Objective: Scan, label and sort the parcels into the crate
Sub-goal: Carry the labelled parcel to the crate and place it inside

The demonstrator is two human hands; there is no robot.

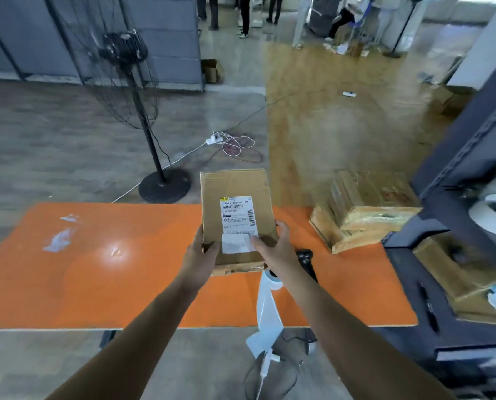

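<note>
Labelling judged in hand: a flat brown cardboard parcel, creased and scuffed at the edges, is held tilted above the glossy orange bench. It is gripped at its near left edge by the left hand and at its near right corner by the right hand, whose thumb is pressed on a small white paper sticker just below the printed shipping label. Sorting is judged not yet done: a black handheld scanner is seen on the bench under the right wrist, a stack of taped brown cardboard boxes is left at the right end, and no crate can be made out.
</note>
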